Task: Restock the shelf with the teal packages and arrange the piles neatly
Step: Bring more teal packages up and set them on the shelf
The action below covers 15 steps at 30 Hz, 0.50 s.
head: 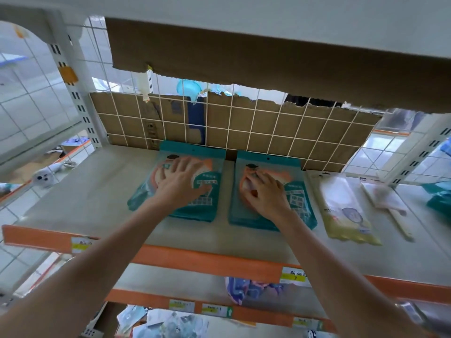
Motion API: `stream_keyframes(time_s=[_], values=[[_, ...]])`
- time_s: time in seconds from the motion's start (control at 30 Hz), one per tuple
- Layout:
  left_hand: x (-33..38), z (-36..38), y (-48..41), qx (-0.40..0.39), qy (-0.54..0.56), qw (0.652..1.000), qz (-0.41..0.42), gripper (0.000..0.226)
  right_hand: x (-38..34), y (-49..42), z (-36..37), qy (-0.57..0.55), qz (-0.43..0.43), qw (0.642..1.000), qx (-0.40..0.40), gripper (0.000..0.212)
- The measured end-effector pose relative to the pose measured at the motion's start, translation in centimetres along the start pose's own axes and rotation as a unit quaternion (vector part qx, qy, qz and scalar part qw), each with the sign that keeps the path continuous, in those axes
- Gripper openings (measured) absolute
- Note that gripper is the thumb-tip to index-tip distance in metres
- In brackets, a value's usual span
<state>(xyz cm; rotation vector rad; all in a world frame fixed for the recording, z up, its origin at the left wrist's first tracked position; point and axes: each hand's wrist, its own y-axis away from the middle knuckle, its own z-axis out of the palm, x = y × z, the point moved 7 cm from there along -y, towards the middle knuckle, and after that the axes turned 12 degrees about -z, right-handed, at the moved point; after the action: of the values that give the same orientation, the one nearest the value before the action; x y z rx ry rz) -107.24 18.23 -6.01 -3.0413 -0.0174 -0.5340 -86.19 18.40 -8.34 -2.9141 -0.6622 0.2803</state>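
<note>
Two piles of teal packages lie side by side on the grey shelf [85,191], their tops against the wire grid back. My left hand [181,184] rests flat with spread fingers on the left teal pile [207,206], which looks slightly fanned at its lower left. My right hand [264,193] presses down on the right teal pile [300,208] with fingers spread over its orange picture. Neither hand grips anything.
A yellow package [346,213] lies right of the teal piles, then a white flat item [388,203] and a teal bag [439,198] at the far right. An orange price strip [195,261] edges the shelf. Cardboard [244,128] backs the grid. Lower shelves hold patterned packages [244,287].
</note>
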Motion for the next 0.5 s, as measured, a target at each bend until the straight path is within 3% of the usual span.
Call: stream_keyframes(time_s=[0.2, 0.5], values=[[1.9, 3.8, 0.4, -0.096, -0.106, 0.990, 0.014, 0.082, -0.1, 0.2, -0.2, -0.006, 0.011, 1.000, -0.004, 0.052], [1.6, 4.2, 0.5, -0.076, -0.108, 0.991, -0.002, 0.077, -0.3, 0.4, -0.4, -0.017, 0.014, 1.000, -0.001, 0.055]])
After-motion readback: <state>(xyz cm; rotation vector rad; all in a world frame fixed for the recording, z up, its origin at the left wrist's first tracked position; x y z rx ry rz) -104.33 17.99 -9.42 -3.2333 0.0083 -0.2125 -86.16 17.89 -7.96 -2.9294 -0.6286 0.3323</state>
